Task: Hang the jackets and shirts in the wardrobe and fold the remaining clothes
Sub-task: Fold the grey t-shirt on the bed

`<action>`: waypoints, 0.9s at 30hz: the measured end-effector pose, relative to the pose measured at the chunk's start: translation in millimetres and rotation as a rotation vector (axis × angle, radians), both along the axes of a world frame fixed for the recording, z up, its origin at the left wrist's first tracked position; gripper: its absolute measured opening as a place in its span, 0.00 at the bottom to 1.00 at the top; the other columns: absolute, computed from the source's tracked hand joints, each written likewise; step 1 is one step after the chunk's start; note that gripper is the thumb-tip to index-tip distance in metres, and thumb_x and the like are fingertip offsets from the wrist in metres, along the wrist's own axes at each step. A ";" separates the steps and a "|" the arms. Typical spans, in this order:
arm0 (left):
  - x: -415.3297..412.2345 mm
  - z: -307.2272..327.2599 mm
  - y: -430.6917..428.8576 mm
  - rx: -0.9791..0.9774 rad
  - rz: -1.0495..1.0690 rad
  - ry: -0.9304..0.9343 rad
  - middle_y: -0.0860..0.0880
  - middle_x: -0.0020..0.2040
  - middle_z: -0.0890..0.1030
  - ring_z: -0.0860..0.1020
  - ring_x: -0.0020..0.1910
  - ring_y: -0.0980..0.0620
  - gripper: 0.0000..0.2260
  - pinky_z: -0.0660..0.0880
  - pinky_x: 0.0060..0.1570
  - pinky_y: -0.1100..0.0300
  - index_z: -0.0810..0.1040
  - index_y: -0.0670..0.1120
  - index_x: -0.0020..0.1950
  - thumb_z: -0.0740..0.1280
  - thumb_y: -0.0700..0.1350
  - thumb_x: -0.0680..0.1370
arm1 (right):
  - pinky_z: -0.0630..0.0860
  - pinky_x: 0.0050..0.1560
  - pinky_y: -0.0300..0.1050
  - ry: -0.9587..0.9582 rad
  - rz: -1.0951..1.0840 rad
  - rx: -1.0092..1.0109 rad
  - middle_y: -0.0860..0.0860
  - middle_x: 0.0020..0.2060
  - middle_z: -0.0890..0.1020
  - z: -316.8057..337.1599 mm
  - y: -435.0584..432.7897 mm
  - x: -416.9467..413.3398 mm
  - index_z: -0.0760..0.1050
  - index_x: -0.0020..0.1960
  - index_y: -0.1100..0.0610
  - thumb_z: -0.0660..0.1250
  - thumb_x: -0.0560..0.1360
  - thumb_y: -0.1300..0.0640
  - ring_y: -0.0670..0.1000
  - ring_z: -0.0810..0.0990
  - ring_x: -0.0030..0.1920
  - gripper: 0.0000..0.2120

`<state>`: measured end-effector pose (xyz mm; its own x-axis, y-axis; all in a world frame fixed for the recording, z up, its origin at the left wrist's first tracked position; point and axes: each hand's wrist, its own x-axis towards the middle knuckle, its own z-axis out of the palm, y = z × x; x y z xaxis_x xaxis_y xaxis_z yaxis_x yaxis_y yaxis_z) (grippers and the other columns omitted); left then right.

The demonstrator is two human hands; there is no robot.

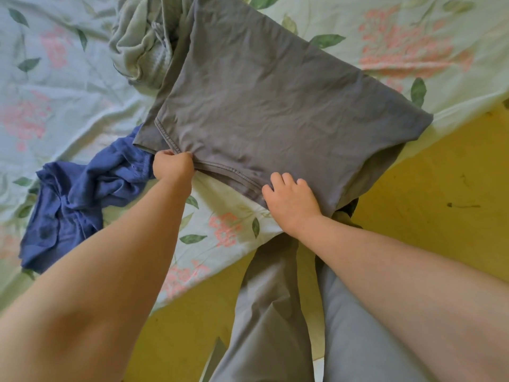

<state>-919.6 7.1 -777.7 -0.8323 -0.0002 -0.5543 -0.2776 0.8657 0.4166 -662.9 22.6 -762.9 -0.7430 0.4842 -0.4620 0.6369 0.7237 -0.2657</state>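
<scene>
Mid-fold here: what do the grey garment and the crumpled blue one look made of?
The grey garment: soft matte knit, likely cotton jersey; fine wrinkles, stitched hem. The blue garment: thinner, matte, crinkled woven cloth, maybe cotton or linen; bunches in sharp creases.

Grey garment [275, 106]: matt, smooth cloth, finely creased, stitched hem. Blue garment [71, 199]: matt cloth, coarser, crumpled. Pale green garment [135, 42]: soft matt cloth, ribbed knit in part. Bedsheet [68, 106]: thin matt cloth, printed flowers and leaves, wrinkled. Floor [440, 188]: hard, smooth, faint sheen, dark scuffs.
</scene>
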 end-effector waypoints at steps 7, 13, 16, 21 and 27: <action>-2.7 5.9 -10.8 -0.154 -0.155 0.037 0.43 0.52 0.82 0.81 0.52 0.42 0.11 0.80 0.57 0.50 0.78 0.42 0.56 0.73 0.44 0.76 | 0.65 0.46 0.49 0.031 0.154 -0.102 0.56 0.55 0.72 0.8 -9.1 5.1 0.72 0.55 0.56 0.59 0.78 0.63 0.57 0.72 0.53 0.07; 39.3 22.3 45.3 -0.503 -0.491 0.400 0.42 0.67 0.70 0.73 0.64 0.40 0.24 0.67 0.64 0.47 0.66 0.43 0.67 0.70 0.43 0.74 | 0.69 0.49 0.50 0.193 -0.047 -0.217 0.54 0.55 0.73 1.2 37.9 24.5 0.73 0.60 0.55 0.61 0.80 0.59 0.57 0.73 0.55 0.10; 93.4 23.6 65.3 -0.190 -0.869 0.384 0.43 0.62 0.71 0.74 0.57 0.38 0.16 0.69 0.59 0.45 0.72 0.45 0.61 0.67 0.41 0.74 | 0.74 0.53 0.55 0.262 -0.371 -0.140 0.55 0.55 0.75 3.3 90.2 50.5 0.74 0.61 0.55 0.61 0.81 0.57 0.58 0.74 0.56 0.10; 194.9 23.8 106.6 0.063 -1.299 0.158 0.43 0.65 0.71 0.76 0.51 0.36 0.12 0.72 0.49 0.46 0.73 0.43 0.63 0.63 0.39 0.79 | 0.71 0.61 0.57 0.175 -0.850 0.027 0.57 0.62 0.74 2.4 174.7 115.3 0.73 0.63 0.54 0.65 0.77 0.55 0.62 0.71 0.63 0.15; 289.5 14.9 134.7 0.099 -1.581 0.017 0.44 0.56 0.75 0.76 0.48 0.41 0.07 0.67 0.38 0.51 0.70 0.45 0.57 0.63 0.47 0.82 | 0.76 0.58 0.51 -0.056 -0.986 -0.331 0.55 0.59 0.80 -10.6 223.6 171.2 0.77 0.59 0.53 0.72 0.74 0.45 0.60 0.77 0.61 0.17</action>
<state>-630.1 141.9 -762.9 0.0364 0.8704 -0.4909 0.8451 0.2353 0.4800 -491.7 246.3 -773.5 -0.0596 0.7079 -0.7038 0.9236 -0.2283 -0.3079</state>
